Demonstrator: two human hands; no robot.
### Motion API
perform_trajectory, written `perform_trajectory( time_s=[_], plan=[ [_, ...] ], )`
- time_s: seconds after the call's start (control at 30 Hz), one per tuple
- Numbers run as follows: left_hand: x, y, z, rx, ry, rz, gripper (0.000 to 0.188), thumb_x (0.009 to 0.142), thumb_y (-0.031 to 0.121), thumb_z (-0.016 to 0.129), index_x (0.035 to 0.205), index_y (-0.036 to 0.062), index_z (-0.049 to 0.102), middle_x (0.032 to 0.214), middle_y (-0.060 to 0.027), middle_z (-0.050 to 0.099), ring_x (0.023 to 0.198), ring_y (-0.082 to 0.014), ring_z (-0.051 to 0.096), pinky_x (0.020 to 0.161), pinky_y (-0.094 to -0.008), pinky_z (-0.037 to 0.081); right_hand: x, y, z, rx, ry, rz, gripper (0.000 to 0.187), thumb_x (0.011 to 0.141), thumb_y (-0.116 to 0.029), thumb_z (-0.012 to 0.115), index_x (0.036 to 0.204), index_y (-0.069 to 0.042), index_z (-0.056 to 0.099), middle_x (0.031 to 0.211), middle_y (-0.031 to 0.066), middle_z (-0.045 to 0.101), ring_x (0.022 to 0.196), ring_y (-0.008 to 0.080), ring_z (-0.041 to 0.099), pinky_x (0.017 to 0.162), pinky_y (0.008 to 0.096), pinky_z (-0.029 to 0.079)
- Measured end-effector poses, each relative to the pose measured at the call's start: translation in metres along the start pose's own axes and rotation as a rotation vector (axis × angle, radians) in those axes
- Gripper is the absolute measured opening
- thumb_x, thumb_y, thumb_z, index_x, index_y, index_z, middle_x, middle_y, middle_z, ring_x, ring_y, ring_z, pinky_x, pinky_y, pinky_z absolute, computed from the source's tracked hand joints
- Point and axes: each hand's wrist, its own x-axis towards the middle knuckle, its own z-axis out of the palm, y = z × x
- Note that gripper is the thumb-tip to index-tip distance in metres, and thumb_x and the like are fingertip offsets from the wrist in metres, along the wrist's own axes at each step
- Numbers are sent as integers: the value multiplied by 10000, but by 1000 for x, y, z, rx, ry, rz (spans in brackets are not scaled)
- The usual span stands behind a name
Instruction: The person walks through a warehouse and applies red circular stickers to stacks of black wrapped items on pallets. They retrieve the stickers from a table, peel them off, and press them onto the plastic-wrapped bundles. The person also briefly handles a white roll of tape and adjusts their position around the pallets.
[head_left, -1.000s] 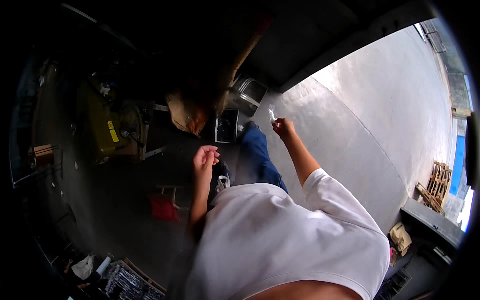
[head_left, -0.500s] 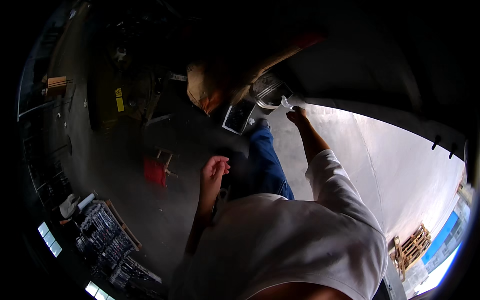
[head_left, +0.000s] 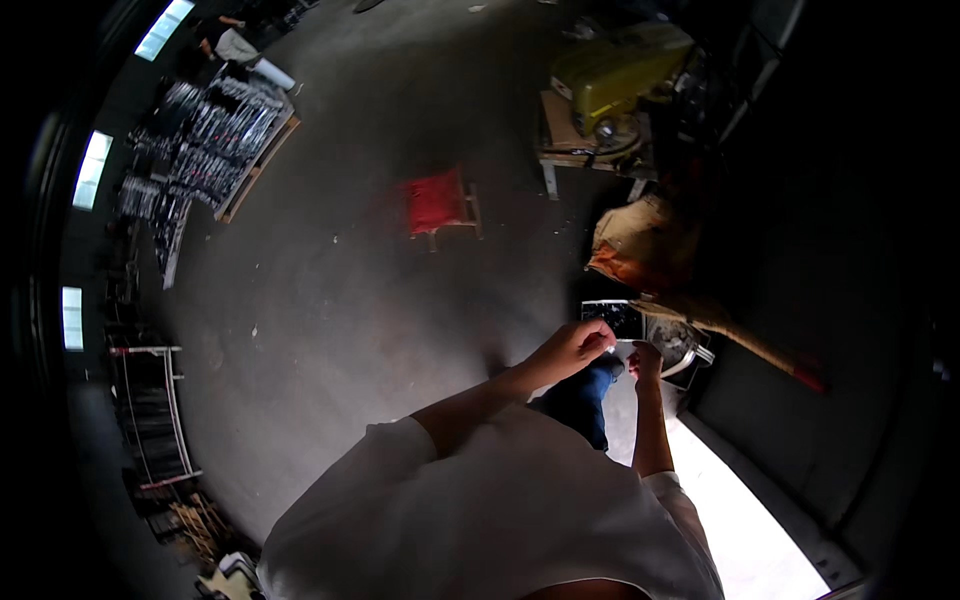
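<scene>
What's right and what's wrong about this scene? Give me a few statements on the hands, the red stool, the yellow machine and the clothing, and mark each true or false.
1. The left hand and right hand are close together. True.
2. In the picture, the red stool is left of the yellow machine. True.
3. The left hand is gripping the red stool. False: it is well away from it, near the right hand.
4. The trouser leg below the hands is white. False: it is blue.
5. The yellow machine is between the two hands. False: it is above both in the picture.
</scene>
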Motion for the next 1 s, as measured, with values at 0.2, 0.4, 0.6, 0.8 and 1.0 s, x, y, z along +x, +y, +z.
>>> perform_trajectory(
  time_s=[0.2,0.4,0.6,0.8,1.0],
  plan=[
    [-113,47,-159,14,370,141,207,937,151,367,1059,73,514,733,13,455,575,-42,387,535,-176,346,-176,-158,269,-204,-435,-555,139,894,-136,482,878,-53,591,533,-85,381,427,-5,299,376,182,201],
    [-272,160,-282,346,823,516,249,816,-36,420,1001,33,572,873,-56,497,740,-108,458,652,-210,376,-369,-247,416,-47,-1044,-1472,106,844,-32,525,910,8,598,661,53,577,499,67,492,467,207,381],
    [-346,253,-313,982,1321,1214,478,740,264,664,1128,95,441,1044,-63,448,916,-184,446,767,-405,408,-424,-288,506,414,-1318,-1924,44,790,-17,561,826,-1,579,717,80,567,529,121,506,462,228,396],
    [-330,257,-387,1126,1266,1543,648,767,432,626,1277,125,371,1279,-20,353,1168,-231,346,955,-466,289,-408,-298,576,453,-1419,-1836,43,774,-48,600,760,-45,559,721,44,518,587,86,476,459,200,362],
    [-267,255,-488,1208,1354,1563,622,768,387,627,1268,120,370,1239,-43,374,1123,-247,378,925,-456,317,-368,-355,648,414,-1390,-1795,119,758,-79,639,694,-89,539,724,9,470,644,50,446,457,172,329]
  ],
)
